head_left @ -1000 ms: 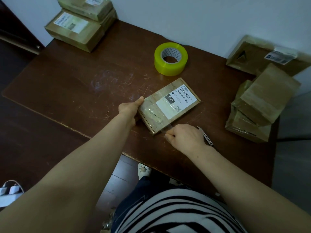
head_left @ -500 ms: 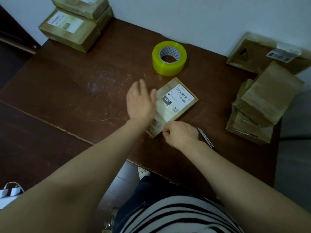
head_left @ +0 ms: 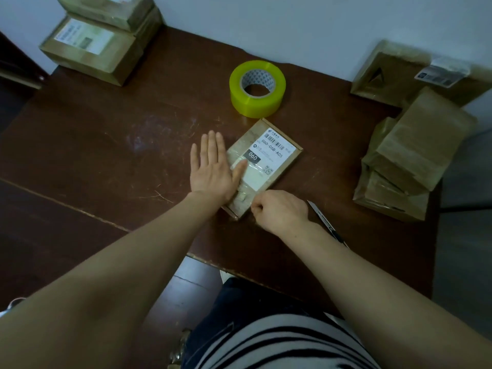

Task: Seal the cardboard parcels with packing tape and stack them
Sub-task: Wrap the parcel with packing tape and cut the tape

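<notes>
parcel (head_left: 269, 161) lies flat mid-frame on the worktop (head_left: 106, 145), label up, clear tape strip (head_left: 241, 194) across its near end. left hand (head_left: 213, 169) is flat, fingers straight, pressing the parcel's left edge. right hand (head_left: 279, 209) is curled at the near corner and pinches the strip's end, we think. so we're mid-seal on this one, stacking not yet done. tape roll (head_left: 257, 87) sits just above. cutter (head_left: 326, 225) by the right wrist. taped stack (head_left: 90, 46) upper left looks done; loose pile (head_left: 410, 166) at right prob. left to do.

Left hand (head_left: 213, 174) flat, right hand (head_left: 282, 211) pinching parcel (head_left: 278, 166)
</notes>
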`<state>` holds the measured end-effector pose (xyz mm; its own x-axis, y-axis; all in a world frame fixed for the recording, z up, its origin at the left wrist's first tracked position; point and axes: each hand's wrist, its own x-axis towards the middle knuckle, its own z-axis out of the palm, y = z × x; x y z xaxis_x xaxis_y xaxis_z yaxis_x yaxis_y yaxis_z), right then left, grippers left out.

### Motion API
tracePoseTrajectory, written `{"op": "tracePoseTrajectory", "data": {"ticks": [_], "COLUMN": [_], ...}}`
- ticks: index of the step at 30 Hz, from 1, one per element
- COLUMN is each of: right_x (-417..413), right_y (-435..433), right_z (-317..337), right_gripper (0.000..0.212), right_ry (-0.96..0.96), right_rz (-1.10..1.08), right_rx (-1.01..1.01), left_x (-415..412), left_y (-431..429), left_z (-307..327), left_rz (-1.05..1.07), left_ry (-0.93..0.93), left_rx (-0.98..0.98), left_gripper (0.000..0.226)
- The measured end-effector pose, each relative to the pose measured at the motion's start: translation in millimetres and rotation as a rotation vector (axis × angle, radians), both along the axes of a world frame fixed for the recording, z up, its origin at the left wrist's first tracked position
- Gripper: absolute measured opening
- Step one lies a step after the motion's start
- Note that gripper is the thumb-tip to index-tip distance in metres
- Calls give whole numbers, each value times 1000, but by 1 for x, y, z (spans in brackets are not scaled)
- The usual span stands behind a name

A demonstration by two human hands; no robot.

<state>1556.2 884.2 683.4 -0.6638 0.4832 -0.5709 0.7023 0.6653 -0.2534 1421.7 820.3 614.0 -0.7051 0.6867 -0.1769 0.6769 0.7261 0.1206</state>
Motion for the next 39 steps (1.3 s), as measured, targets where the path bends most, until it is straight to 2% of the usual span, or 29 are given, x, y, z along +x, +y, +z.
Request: {"op": "tracePoseTrajectory", "data": {"ticks": [3,6,9,12,14,16,18,21,23,25,27,30,33,35,39], "right_x": [0,-2,0,-2,-2,-3,-3,-3,-2,0,0,2,9,13,13], "right_y": [0,-1,0,1,0,0,1,0,-1,0,0,1,5,9,9], "right_z": [-1,-1,0,-1,-1,0,0,-1,0,0,2,8,21,34,55], "right_gripper": [22,25,23,21,20,20,20,23,23,23,23,20,25,25,24], "right_ry": [7,-7,-1,7,10,14,17,16,20,24,20,5,43,100,170], "right_rz": [4,4,2,0,-6,-5,-4,-4,-17,-40,-55,-87,-101,-128,-134], "right_rx": [16,18,20,22,17,16,12,18,28,26,11,-58,-119,-155,-163], "left_x": [26,32,18,-5,-9,1,22,33,23,23,35,54,60,62,64], "left_y": [-6,-11,-12,-15,-14,-12,-10,-11,-19,-39,-61,-69,-61,-59,-61], "left_z": [0,-1,2,0,0,2,0,2,13,24,25,21,26,30,34], "left_rz": [-224,-363,-329,-48,17,-33,-221,-357,-407,-492,-537,-485,-400,-381,-358], "left_ry": [91,-11,-8,-21,-15,51,62,-78,-168,-196,-134,-85,-16,-39,-28], "left_rx": [-2,-29,17,17,-34,-36,-22,-43,44,182,155,7,108,209,70], "left_gripper": [77,73,83,77,74,76,75,71,67,76,88,100,84,74,88]}}
